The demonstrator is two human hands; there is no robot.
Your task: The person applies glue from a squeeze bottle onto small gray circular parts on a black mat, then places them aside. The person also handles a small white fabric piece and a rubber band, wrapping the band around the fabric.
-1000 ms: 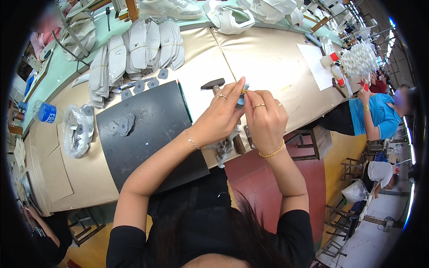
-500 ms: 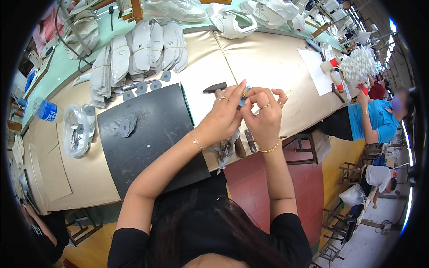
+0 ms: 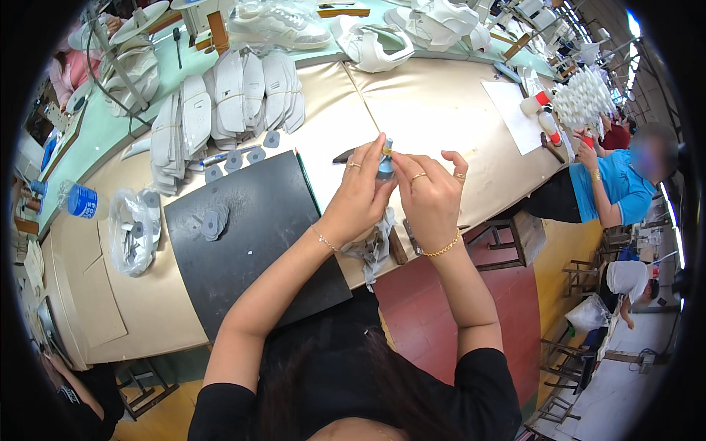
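Small bottle (image 3: 385,166) — pinched between left hand (image 3: 362,197) and right hand (image 3: 430,195), both grips closed on it (raised above the bench (image 3: 434,103)). Black mat (image 3: 257,242) lies below-left — grey patches (image 3: 212,222) on it.

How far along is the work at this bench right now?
Looks done: several grey cut pieces lie in a row at the far edge of the black mat, with a few more grey pieces piled on it. In hand: the left hand and right hand pinch a small blue-grey bottle above the bench. Left: stacked white shoe parts wait behind the mat.
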